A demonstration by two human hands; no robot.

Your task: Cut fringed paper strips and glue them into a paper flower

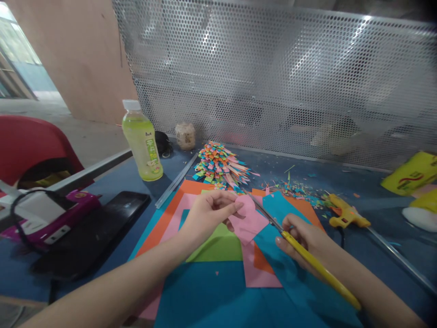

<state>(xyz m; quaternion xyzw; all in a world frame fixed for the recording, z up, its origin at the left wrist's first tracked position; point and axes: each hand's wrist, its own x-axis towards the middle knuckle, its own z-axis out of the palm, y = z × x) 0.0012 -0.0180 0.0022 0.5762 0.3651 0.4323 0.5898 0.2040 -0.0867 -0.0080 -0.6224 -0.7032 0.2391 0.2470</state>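
Between the thumb and fingers of my left hand (218, 207) is a piece of pink paper (248, 222) with a rounded upper edge. My right hand (303, 241) grips a pair of scissors (307, 257) with long yellow handles. Their metal blades point up and left, and the tips meet the pink paper's upper right edge. Beneath both hands lie overlapping coloured sheets: a blue sheet (205, 296), a green sheet (221, 246) and orange and pink pieces. Just beyond them stands a cone-shaped bundle of fringed paper strips (218, 164) in several colours.
Paper scraps (303, 191) are scattered behind a yellow glue gun (346, 214) at right. A drink bottle (142, 141), a clear ruler (177, 180), a black phone (119, 214) and a purple power strip (68, 218) lie leftward. A perforated metal panel (273, 82) closes the back.
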